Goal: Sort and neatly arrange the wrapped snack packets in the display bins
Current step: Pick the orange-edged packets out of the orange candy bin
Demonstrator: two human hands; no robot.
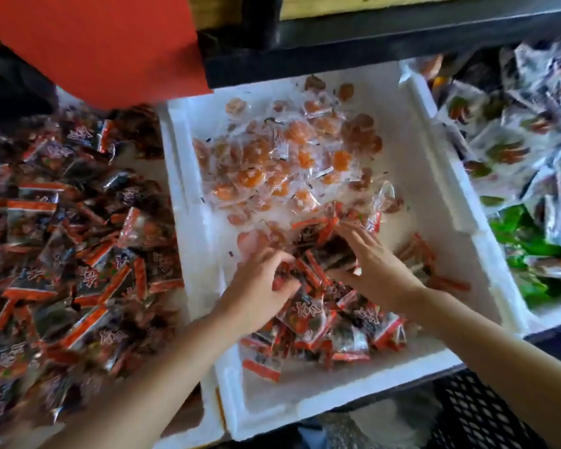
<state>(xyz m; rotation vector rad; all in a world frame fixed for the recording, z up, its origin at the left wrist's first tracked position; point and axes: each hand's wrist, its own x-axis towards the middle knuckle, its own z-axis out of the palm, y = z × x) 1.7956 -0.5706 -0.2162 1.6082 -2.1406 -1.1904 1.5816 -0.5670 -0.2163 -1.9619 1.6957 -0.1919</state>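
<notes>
left hand (260,281) grabbing red-and-black packets (308,315) | right hand (371,259) pressing flat on them | risk: too-big handful maybe spilling into orange sweets (250,176)

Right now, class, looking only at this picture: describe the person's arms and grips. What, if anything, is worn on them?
Both forearms are bare to the frame edge; no sleeves show. The left grip and right grip wear no gloves. No ring, watch or bracelet is visible, though the picture is slightly blurred.
</notes>
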